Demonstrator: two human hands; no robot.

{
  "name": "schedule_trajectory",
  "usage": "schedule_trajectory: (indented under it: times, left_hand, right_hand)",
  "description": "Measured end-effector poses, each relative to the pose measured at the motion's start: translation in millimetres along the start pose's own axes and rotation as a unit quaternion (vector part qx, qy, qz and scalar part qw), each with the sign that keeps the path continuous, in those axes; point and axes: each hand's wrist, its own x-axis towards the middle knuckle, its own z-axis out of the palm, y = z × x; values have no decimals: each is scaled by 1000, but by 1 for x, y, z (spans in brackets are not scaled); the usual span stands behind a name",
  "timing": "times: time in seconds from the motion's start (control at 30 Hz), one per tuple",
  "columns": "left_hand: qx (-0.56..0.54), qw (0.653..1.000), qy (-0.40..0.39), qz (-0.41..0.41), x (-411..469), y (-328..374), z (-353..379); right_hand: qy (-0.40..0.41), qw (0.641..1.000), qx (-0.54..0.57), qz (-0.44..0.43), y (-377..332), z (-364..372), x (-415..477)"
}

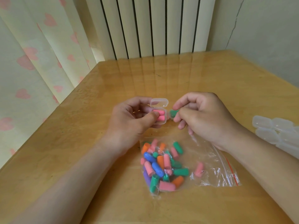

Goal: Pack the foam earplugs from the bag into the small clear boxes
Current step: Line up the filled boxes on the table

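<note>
Clear box [165, 118], lid raised, is gripped by left hand [129, 117]; two pink earplugs [160, 115] are laid inside, long axes left-right. Green earplug [174, 113] is pinched by right hand [205, 117] just right of it, axis roughly left-right.

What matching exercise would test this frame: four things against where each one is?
Things:
1. pink earplugs
2. green earplug
3. zip bag
4. spare clear boxes

Places:
A. clustered at the right edge of the table
B. pinched by the right hand
C. inside the open clear box that the left hand holds
D. flat on the table, nearest the camera

Pairs: 1-C, 2-B, 3-D, 4-A
</note>
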Motion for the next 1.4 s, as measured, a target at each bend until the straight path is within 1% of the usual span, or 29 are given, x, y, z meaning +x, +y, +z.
schedule_trajectory:
  times: [0.13, 0.2, 0.27, 0.43, 0.57, 0.83, 1.13, 1.23, 1.33, 1.4]
  left_hand:
    - [5, 1000, -6, 3, 0, -4, 0]
    - [5, 1000, -15, 4, 0, -4, 0]
    - [5, 1000, -25, 5, -1, -4, 1]
    - [2, 1000, -31, 2, 0, -7, 1]
    - [-27, 999, -38, -13, 0, -6, 3]
    - [-35, 998, -43, -37, 0, -5, 6]
    - [-34, 998, -34, -48, -1, -2, 6]
    - [-62, 993, -58, -78, -1, 0, 3]
    - [-124, 978, -75, -148, -1, 4, 2]
    - [-115, 975, -74, -173, -1, 7, 5]
  right_hand:
    - [-51, 998, -21, 0, 1, 3, -2]
    - [-86, 996, 7, 8, -1, 5, -5]
    - [-102, 994, 37, 11, -1, 6, -6]
    - [-84, 994, 71, 17, 2, 8, -5]
    - [-78, 992, 92, 23, 4, 7, -3]
    - [-61, 994, 81, 36, 6, 9, -3]
    - [-56, 995, 81, 24, 7, 11, -3]
    - [-42, 995, 87, 31, 7, 8, 1]
    - [-36, 995, 80, 41, 7, 4, 5]
    - [-36, 995, 76, 48, 8, 3, 5]
